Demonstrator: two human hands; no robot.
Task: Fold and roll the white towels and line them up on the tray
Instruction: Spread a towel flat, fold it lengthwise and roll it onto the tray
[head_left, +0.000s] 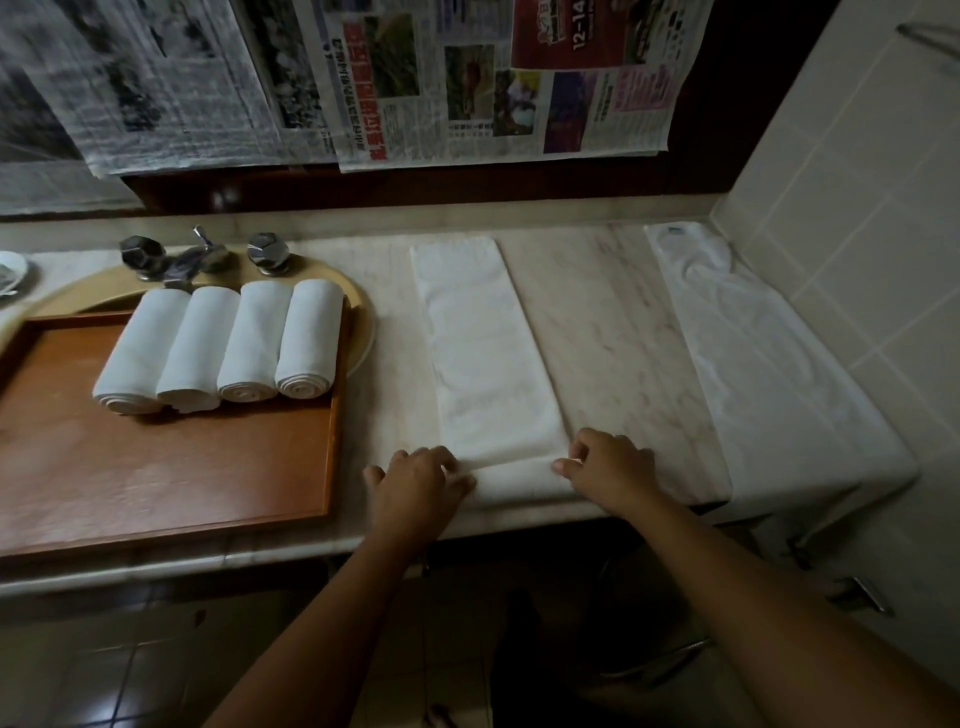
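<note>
Hands at the near end of the strip (488, 353), starting the roll. The left hand (415, 483) and right hand (608, 465) each pinch a corner of the turned-over edge, fingers curled onto the cloth. The strip lies flat on the bench (608, 322), its long axis running straight away from the hands toward the wall. To do this well, I'd say keep both hands level, the first turn tight and the side edges square, or the roll cones. Left of the left hand, four rolls (218, 348) lie side by side on the tray (156, 467), spiral ends facing the person. Right of the right hand lies another towel (769, 364), unrolled.
</note>
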